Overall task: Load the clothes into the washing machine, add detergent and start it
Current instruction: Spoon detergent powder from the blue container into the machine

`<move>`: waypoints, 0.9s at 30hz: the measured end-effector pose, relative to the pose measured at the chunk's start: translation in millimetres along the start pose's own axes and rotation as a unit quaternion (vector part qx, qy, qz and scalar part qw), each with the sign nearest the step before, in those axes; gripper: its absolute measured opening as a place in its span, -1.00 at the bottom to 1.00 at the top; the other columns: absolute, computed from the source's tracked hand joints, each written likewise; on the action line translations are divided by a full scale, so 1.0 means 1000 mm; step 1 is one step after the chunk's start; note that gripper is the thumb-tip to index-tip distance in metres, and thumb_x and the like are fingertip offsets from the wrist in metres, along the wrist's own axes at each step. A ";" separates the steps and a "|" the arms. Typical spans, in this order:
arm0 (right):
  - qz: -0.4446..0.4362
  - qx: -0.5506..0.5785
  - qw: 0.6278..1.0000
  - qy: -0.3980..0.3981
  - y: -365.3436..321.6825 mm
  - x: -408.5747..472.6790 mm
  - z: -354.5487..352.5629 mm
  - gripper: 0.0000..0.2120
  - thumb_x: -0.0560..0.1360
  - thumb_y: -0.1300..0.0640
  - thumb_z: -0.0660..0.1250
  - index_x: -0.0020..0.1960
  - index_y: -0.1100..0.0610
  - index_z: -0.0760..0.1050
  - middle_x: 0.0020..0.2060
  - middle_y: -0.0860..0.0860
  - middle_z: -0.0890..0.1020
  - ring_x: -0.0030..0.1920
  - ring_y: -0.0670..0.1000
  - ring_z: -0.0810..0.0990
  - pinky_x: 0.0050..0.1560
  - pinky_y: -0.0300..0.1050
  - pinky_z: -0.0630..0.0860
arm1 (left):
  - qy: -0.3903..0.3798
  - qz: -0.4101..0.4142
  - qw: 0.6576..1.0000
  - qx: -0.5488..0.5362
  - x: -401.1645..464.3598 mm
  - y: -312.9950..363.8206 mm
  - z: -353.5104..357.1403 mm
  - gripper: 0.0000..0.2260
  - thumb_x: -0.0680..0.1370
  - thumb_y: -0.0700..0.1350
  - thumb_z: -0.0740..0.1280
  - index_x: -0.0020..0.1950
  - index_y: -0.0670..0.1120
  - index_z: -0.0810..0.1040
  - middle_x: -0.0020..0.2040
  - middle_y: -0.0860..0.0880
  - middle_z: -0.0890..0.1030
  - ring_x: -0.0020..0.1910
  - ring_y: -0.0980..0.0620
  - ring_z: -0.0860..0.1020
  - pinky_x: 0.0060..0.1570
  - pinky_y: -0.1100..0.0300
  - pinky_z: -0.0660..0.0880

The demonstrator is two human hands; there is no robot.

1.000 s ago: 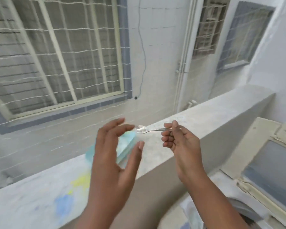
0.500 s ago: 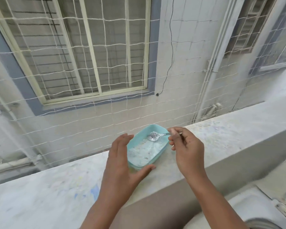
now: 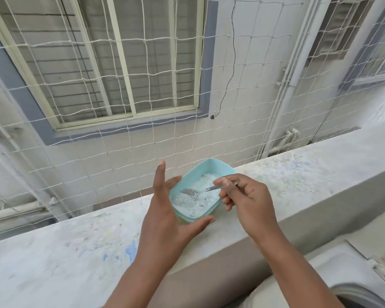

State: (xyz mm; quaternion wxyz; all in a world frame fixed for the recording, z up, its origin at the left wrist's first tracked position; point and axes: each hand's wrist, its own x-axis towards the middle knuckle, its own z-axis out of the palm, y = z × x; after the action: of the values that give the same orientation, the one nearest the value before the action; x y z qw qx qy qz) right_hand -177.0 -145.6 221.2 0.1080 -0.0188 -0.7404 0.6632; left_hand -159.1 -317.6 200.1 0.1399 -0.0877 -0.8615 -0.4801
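Observation:
A light blue plastic tub (image 3: 211, 166) of white detergent powder (image 3: 196, 200) stands on the concrete ledge (image 3: 80, 252). My right hand (image 3: 245, 196) pinches the handle of a metal spoon (image 3: 193, 192), whose bowl lies in the powder. My left hand (image 3: 165, 216) is spread beside the tub's left side, thumb at its near corner, fingers straight and lifted off it. The white washing machine (image 3: 333, 270) shows at the bottom right, with the rim of its drum opening (image 3: 365, 294) partly in view.
A white rope net (image 3: 142, 107) hangs just beyond the ledge's far edge. Behind it are a tiled wall, a barred window (image 3: 111, 63) and drain pipes (image 3: 296, 63). The ledge runs from lower left to upper right, with paint stains on it.
The view has swung left and down onto the ledge. My right hand has lowered the spoon from above the tub into the powder. My left hand has closed in beside the tub.

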 end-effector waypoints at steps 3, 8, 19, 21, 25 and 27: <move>0.022 0.000 0.999 -0.031 -0.006 -0.003 0.000 -0.79 0.60 0.21 0.30 -0.12 0.18 0.68 -0.42 -0.01 0.59 -0.38 -0.07 0.51 -0.32 -0.23 0.50 | -0.002 0.003 1.000 0.008 0.000 -0.001 0.000 0.14 0.23 0.20 0.58 0.50 0.32 -0.23 0.24 0.34 0.37 0.18 0.39 0.41 -0.06 0.57 0.36; 0.062 0.051 0.997 0.000 -0.011 -0.008 0.005 -0.76 0.59 0.23 0.29 -0.18 0.25 0.66 -0.42 0.09 0.58 -0.42 -0.03 0.52 -0.39 -0.19 0.50 | -0.013 -0.002 1.000 0.018 0.000 -0.004 0.001 0.08 0.25 0.18 0.57 0.53 0.23 -0.12 0.30 0.29 0.36 0.22 0.33 0.38 0.00 0.54 0.33; 0.112 0.151 0.980 0.069 -0.011 -0.015 0.011 -0.79 0.55 0.28 0.30 -0.19 0.29 0.66 -0.41 0.11 0.61 -0.41 -0.01 0.56 -0.39 -0.20 0.53 | -0.025 0.000 1.000 0.012 -0.004 0.000 0.002 -0.06 0.30 0.29 0.46 0.55 0.15 0.03 0.44 0.29 0.22 0.39 0.39 0.21 0.18 0.60 0.18; 0.114 0.169 0.976 0.079 -0.011 -0.014 0.008 -0.79 0.55 0.28 0.30 -0.19 0.29 0.65 -0.41 0.12 0.61 -0.43 -0.01 0.56 -0.40 -0.21 0.52 | -0.024 0.000 0.999 0.024 -0.004 0.000 0.001 -0.06 0.33 0.23 0.48 0.55 0.14 0.02 0.46 0.30 0.19 0.38 0.44 0.17 0.16 0.65 0.15; 0.104 0.184 0.972 0.105 -0.011 -0.013 0.001 -0.79 0.56 0.29 0.29 -0.19 0.29 0.64 -0.43 0.11 0.60 -0.45 -0.01 0.55 -0.43 -0.23 0.52 | -0.024 -0.002 0.999 0.026 -0.004 0.001 0.001 -0.06 0.35 0.17 0.51 0.55 0.16 -0.01 0.47 0.24 0.24 0.41 0.28 0.27 0.22 0.45 0.25; 0.101 0.167 0.975 0.108 -0.009 -0.014 -0.001 -0.80 0.56 0.29 0.28 -0.17 0.30 0.64 -0.42 0.11 0.60 -0.43 0.00 0.55 -0.42 -0.22 0.52 | -0.024 -0.004 0.999 0.022 -0.004 0.002 0.001 -0.06 0.35 0.15 0.52 0.55 0.17 -0.01 0.46 0.23 0.26 0.41 0.24 0.30 0.26 0.31 0.31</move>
State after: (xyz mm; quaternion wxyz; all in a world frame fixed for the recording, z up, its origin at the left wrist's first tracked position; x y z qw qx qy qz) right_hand -162.3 -147.6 227.8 0.1220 -0.1468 -0.5973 0.7790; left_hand -154.6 -316.2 199.9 0.1193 -0.0927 -0.8754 -0.4593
